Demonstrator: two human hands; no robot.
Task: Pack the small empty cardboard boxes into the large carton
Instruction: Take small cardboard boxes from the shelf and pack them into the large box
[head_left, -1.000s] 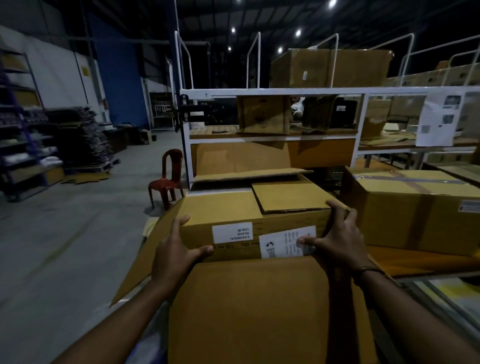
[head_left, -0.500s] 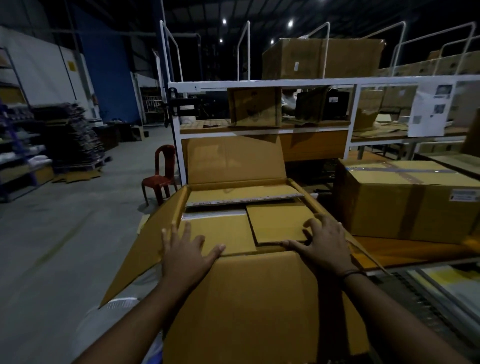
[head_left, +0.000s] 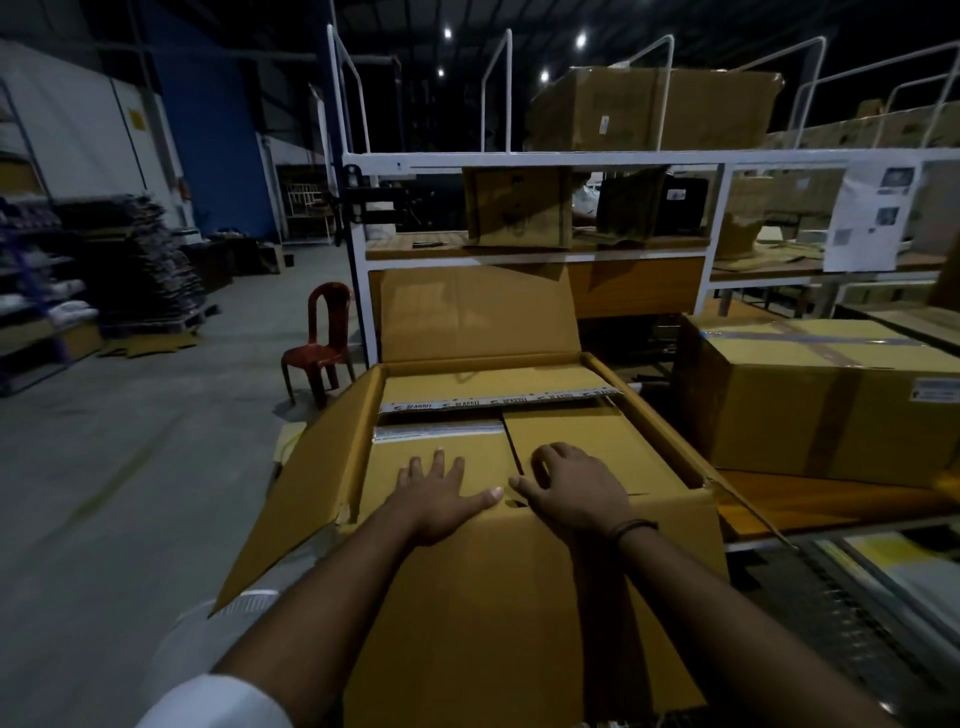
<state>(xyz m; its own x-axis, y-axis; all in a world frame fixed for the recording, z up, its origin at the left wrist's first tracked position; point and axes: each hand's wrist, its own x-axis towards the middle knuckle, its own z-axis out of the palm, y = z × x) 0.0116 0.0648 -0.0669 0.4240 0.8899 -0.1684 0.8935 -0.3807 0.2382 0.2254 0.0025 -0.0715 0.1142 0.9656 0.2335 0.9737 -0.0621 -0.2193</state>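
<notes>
Dim warehouse floor stretches away left of the large carton (head_left: 519, 597), with a red chair (head_left: 322, 343) beyond its left flap, a white rack (head_left: 519, 158) behind it and a taped box (head_left: 810, 400) to its right.

A second ago both hands gripped the small box (head_left: 613, 436) by its ends, with its labelled side showing above the carton's near edge. It now lies sunk inside the carton against the near wall, its top about level with the rim. Another box sits behind it at the far wall.

Both hands have let go of the ends and moved to the middle of its top. The left hand (head_left: 441, 493) lies flat with its fingers spread, pressing down. The right hand (head_left: 576, 491) rests beside it, fingers loosely bent at the flap seam and grasping nothing.

This box looks seated, so the top layer seems full and the carton's flaps can probably be closed next.
</notes>
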